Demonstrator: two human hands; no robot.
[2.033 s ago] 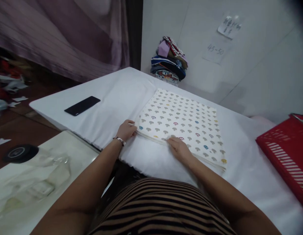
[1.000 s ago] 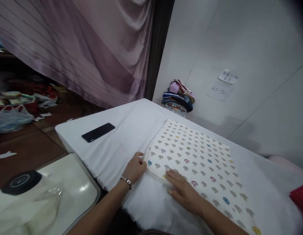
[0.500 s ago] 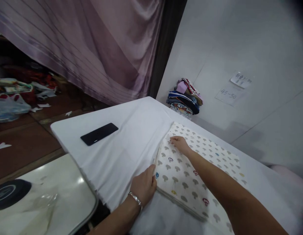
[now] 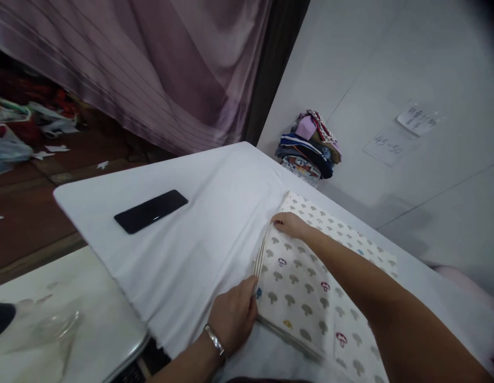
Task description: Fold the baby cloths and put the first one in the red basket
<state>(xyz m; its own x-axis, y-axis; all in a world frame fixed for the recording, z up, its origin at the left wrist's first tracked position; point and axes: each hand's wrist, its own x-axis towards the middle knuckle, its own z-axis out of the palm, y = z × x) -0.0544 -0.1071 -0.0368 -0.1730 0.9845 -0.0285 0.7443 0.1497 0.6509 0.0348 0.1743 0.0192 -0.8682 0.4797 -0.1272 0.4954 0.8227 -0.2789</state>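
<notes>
Folded white fabric (image 4: 297, 290), printed with grey mushrooms and a few coloured ones, lies in several layers on the white-covered table (image 4: 207, 234). My left hand (image 4: 236, 313), with a silver bracelet at the wrist, grips the fabric's near left corner, thumb on top and the other fingers partly hidden. Further along the same left edge, my right hand (image 4: 289, 224) has its fingers curled round the layers. The right forearm crosses over the cloth and covers part of the print.
A black phone (image 4: 151, 211) lies on the table to the left. Stacked clothes (image 4: 309, 146) stand at the back against the wall. A lower white worktop (image 4: 91, 308) is at the near left. Bags (image 4: 9, 143) and scraps lie on the floor beneath a pink curtain (image 4: 183, 69).
My right hand has moved from the fabric's top surface to its left edge and closed there. My left hand stays at the near corner. The view has shifted slightly.
</notes>
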